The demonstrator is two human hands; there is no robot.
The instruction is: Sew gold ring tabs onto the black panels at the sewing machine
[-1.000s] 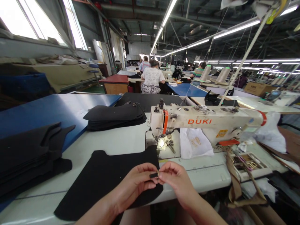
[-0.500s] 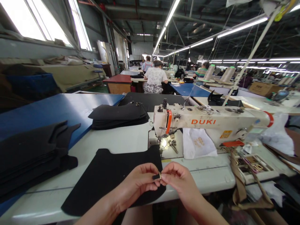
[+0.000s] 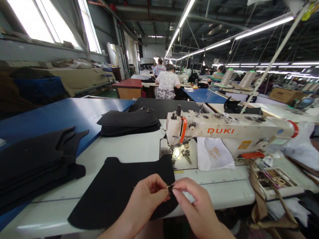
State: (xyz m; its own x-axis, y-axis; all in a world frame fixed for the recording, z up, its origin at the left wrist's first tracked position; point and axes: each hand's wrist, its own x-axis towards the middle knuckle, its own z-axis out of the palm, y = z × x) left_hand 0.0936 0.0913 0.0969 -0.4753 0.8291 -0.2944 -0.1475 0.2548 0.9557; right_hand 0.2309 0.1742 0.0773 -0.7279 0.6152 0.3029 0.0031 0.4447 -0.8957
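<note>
In front of the sewing machine (image 3: 251, 127), both hands meet over a large black fabric panel (image 3: 109, 189). My left hand (image 3: 147, 196) pinches a small black strap (image 3: 170, 190) that carries a thin gold metal ring (image 3: 168, 187). From the other side, my right hand (image 3: 195, 200) grips the same strap between thumb and forefinger. Fingertips hide most of the strap and ring. Flat on the white machine table, the panel reaches close to the lit needle plate (image 3: 176, 152).
Stacks of black panels lie at left (image 3: 32, 159) and behind the table (image 3: 129, 122). Right of the needle, a white cloth (image 3: 214, 154) bears small gold pieces. A parts tray (image 3: 279, 182) and tan straps (image 3: 259, 199) sit farther right. A person (image 3: 166, 81) sits ahead.
The fingers have shifted around the strap, so less of its black length shows. My right hand's fingers are more stretched and have moved slightly down. The whole view has shifted a little.
</note>
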